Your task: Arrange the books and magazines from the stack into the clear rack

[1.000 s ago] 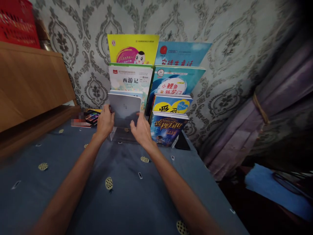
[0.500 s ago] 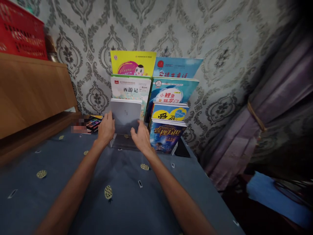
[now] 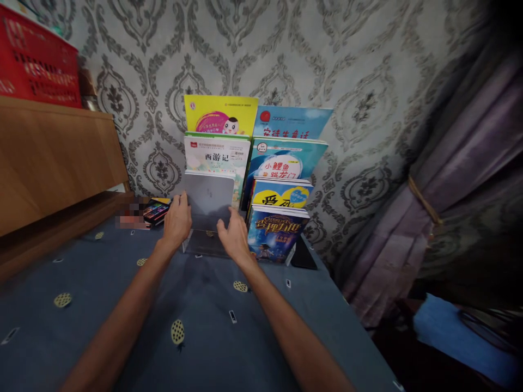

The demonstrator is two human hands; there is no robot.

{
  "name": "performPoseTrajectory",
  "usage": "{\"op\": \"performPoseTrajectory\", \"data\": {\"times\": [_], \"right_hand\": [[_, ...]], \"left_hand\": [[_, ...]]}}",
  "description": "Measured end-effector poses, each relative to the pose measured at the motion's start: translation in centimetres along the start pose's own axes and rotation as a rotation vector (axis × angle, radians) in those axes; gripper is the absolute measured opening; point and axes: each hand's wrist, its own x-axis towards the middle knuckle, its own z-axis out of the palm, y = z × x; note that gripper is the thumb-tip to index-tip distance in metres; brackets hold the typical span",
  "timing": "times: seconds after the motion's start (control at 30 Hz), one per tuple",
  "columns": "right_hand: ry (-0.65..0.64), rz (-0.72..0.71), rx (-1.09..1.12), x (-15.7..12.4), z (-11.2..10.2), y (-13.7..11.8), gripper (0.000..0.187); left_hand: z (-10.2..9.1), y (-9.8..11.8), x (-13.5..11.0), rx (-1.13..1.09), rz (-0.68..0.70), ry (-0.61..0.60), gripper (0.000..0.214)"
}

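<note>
a wall [image 3: 347, 65] with dark scrollwork paper fills the far side in front of you, and a blue cloth [image 3: 122, 316] printed with pale fruit covers the surface below. on the right hangs a purplish curtain [image 3: 461, 218], tied with a cord [image 3: 424, 200]. on the left stands a wooden cabinet [image 3: 61, 158], with a red basket [image 3: 44, 68] on top.

near the wall, two columns of books rise in steps. the right column runs from a blue book [image 3: 302, 122] at the far end to a dark blue book [image 3: 278, 234] at the near end. in the left column, a yellow book [image 3: 212, 106] stands behind a white book [image 3: 204, 152].

nearest there, the grey book [image 3: 209, 193] leans upright, just above the front of a see-through stand [image 3: 218, 245]. your left hand [image 3: 178, 216] grasps its left edge; your right hand [image 3: 235, 234], fingers bent, holds its right edge. how firmly you press, i cannot tell.
</note>
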Motion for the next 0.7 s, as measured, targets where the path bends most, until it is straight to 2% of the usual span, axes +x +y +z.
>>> {"op": "performPoseTrajectory", "data": {"times": [0.13,0.57,0.7], "right_hand": [[-0.025,0.021,-0.042,0.0,-0.1,-0.2,0.051],[-0.028,0.015,-0.035,0.1,-0.2,-0.1,0.051],[-0.025,-0.01,-0.035,0.2,-0.3,0.1,0.05]], "left_hand": [[-0.1,0.1,0.1,0.031,-0.012,-0.05,0.045],[-0.7,0.5,0.2,0.037,-0.035,-0.085,0.046],[-1.2,0.5,0.3,0.029,-0.036,-0.115,0.04]]}}
